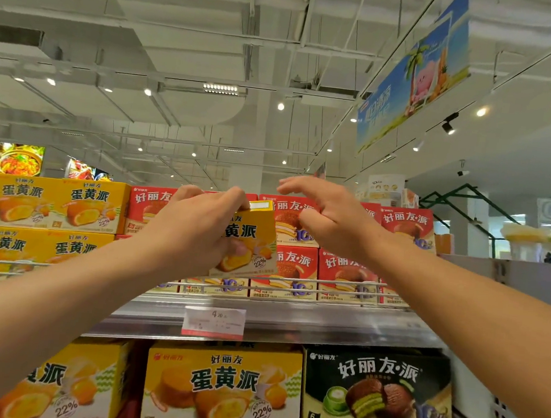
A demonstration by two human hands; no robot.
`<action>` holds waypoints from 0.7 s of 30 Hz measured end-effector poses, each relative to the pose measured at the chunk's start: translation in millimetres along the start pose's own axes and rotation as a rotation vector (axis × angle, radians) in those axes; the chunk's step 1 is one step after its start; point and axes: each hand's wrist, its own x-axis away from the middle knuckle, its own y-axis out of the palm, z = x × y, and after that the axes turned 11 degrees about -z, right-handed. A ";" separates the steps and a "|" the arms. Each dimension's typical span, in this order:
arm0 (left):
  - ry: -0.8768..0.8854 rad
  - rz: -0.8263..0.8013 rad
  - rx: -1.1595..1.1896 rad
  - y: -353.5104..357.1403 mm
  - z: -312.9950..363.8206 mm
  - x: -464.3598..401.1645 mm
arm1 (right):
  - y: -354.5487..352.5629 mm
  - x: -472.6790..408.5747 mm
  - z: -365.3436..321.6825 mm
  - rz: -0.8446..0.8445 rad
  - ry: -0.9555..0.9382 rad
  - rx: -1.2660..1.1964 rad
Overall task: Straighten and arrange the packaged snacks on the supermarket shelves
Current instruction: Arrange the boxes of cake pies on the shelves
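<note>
My left hand [196, 225] grips a small yellow snack box [251, 240] by its top and left side, holding it slightly tilted in front of the red snack boxes [296, 264] on the top shelf. My right hand [327, 213] hovers just right of the box, fingers spread and loosely bent, holding nothing. More yellow boxes [51, 202] are stacked two high on the left of the same shelf.
A wire rail [344, 283] runs along the top shelf's front edge, with a price tag [213, 321] below it. Under it stand large yellow boxes [222, 387] and a dark green box [378, 391]. A white shelf end panel [527, 284] rises on the right.
</note>
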 end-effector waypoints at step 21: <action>-0.068 0.077 0.223 -63.2 -200.8 140.3 | 124.9 -121.6 -190.3 -0.034 0.000 -0.234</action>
